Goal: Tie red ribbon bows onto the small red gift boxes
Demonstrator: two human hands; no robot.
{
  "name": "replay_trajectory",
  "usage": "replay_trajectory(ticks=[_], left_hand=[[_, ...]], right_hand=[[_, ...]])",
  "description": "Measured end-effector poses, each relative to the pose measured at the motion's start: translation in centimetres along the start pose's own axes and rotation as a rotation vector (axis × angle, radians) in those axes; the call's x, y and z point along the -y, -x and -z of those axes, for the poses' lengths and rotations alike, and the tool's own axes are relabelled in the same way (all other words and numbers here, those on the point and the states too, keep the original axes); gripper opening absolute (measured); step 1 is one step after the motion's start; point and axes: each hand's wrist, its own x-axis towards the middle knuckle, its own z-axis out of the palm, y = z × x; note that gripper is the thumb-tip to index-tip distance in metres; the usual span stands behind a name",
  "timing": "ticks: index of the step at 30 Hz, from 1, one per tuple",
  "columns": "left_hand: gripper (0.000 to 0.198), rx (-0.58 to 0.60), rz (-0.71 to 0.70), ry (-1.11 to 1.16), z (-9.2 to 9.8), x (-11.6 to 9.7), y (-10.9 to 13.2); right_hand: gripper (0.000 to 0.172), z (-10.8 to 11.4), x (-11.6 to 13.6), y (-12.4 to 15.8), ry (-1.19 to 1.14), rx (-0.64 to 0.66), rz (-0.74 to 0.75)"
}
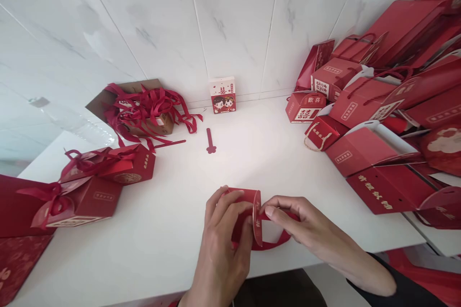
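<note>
Near the front edge of the table, my left hand (223,235) wraps round a small red gift box (248,195) and steadies it. The rounded flap (257,223) of this box stands upright, facing my right hand (300,218). Thumb and forefinger of the right hand pinch a red ribbon (268,246) close against the flap. The ribbon loops below and round to the right over the white tabletop. My left fingers hide much of the box body, and the spot where ribbon meets flap is partly covered.
A cardboard box (166,124) overflowing with red ribbons stands by the tiled wall. Ribbon-tied gift boxes (95,199) sit at left. A small printed box (223,103) and a red flower-ended strip (210,141) lie ahead. Several red boxes (363,146) crowd the right side.
</note>
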Motion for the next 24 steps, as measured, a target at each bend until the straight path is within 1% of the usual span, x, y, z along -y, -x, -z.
replay_trajectory(ticks=[2, 5, 8, 15, 21, 24], left_hand=[[0.033, -0.021, 0.051, 0.055, -0.3, -0.2, 0.1], [0.034, -0.034, 0.084, 0.077, -0.5, -0.3, 0.2], [0.033, -0.049, 0.096, 0.088, -0.5, -0.4, 0.1], [0.029, -0.084, 0.122, 0.1, -0.7, -0.8, 0.3], [0.021, -0.094, 0.184, 0.127, -0.7, -1.3, 0.4], [0.02, -0.096, 0.193, 0.124, -0.7, -1.3, 0.4]], right_hand=[[0.03, -0.3, 0.1, -0.3, -0.026, 0.009, 0.008], [0.037, -0.7, 0.1, -0.6, -0.029, 0.002, -0.008], [0.035, -1.0, 0.2, -0.6, -0.04, -0.03, -0.018], [0.037, -1.3, 0.4, -0.4, -0.127, -0.037, -0.1], [0.037, -1.3, 0.8, -0.2, -0.056, -0.068, -0.086], [0.035, -1.4, 1.1, -0.1, -0.022, -0.081, -0.064]])
